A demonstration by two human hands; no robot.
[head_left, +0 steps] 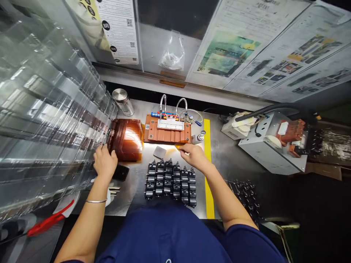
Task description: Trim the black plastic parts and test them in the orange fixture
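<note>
My left hand (104, 160) is beside the left end of an amber film stack (127, 140), its fingers apart and nothing seen in it. My right hand (192, 155) pinches a thin yellow-orange piece (177, 147) near the front edge of a copper-brown fixture (167, 135). On the fixture sits a white perforated strip (170, 125), with two bent metal tubes over it. A small grey square (159, 152) lies in front of the fixture. Several black molded parts (170, 182) stand in rows close to my body.
Tall stacks of clear plastic trays (55, 109) rise at the left. A glass jar (123, 101) stands behind the film. A dark phone (121, 172) lies by my left hand. Yellow tape (207, 146) crosses the table; a grey machine (274, 146) is at the right, with more black parts (245, 197) nearer.
</note>
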